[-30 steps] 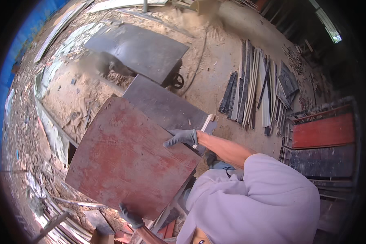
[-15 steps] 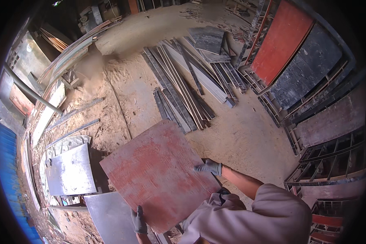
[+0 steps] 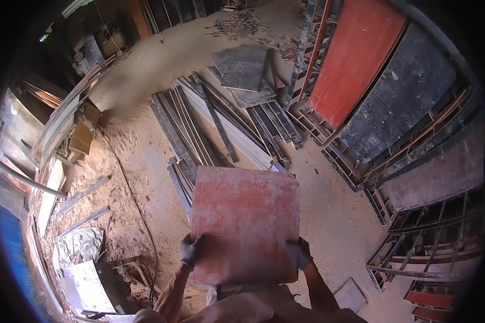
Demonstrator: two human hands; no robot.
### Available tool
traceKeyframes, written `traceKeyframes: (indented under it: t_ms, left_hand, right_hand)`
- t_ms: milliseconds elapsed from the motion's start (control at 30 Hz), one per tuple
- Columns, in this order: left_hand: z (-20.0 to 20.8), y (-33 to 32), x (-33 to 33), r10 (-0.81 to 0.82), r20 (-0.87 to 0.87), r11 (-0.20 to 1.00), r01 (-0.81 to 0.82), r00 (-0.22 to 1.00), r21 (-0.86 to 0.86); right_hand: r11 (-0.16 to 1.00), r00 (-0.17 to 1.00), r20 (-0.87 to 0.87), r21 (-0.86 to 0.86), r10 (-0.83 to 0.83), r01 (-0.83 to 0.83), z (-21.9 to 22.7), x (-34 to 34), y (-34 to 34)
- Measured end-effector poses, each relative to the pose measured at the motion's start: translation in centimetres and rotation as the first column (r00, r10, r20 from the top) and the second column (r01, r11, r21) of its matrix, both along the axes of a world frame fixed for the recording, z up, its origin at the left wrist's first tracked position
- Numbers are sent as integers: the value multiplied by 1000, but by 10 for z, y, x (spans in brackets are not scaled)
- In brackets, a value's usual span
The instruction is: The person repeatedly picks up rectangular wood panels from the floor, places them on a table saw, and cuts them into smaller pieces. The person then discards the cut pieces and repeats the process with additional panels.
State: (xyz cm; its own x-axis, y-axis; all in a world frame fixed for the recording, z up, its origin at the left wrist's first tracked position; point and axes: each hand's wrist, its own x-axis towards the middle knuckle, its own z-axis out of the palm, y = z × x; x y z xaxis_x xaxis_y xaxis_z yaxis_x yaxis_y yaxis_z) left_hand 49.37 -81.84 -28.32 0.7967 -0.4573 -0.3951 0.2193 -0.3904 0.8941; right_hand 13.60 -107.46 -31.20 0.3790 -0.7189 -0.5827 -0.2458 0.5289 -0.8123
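A worn, reddish rectangular board is held up in front of me, its face toward me and its long edges running away from my body. On its left edge my left hand, in a grey glove, is closed with the thumb over the face. My right hand, gloved the same way, grips the opposite edge at about the same height. The fingers beneath the board are hidden on both sides. Just beyond the board lies a stack of long dark and pale planks on the dusty ground.
Dark square panels lie past the planks. Along the right, metal racks hold a red panel and a black panel. A cable crosses the ground at left, near a shiny metal sheet. A small board lies at lower right.
The reddish board has swung from a tilted position at left to squarely in front of me. Both hands still grip it, now on opposite side edges. My view has turned right.
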Motion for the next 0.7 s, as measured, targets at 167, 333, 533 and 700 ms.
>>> traceKeyframes:
  t_ms: [167,333,533,700]
  left_hand:
    - [71,-268,172,-114,137,945,149,984,-289]
    - [324,-519,436,-29,721,986,-99,692,134]
    - [303,-600,343,121,720,842,313,683,-439]
    - [-25,-346,157,-9,596,944,-190,803,270]
  right_hand:
    - [992,980,178,-78,-85,100,77,131,-242]
    - [993,869,485,-1,102,-117,254,416,-529]
    - [652,869,-490,-681,-67,-333,156,354,-672]
    - [543,507,-749,-236,426,-806,-58,167,-552]
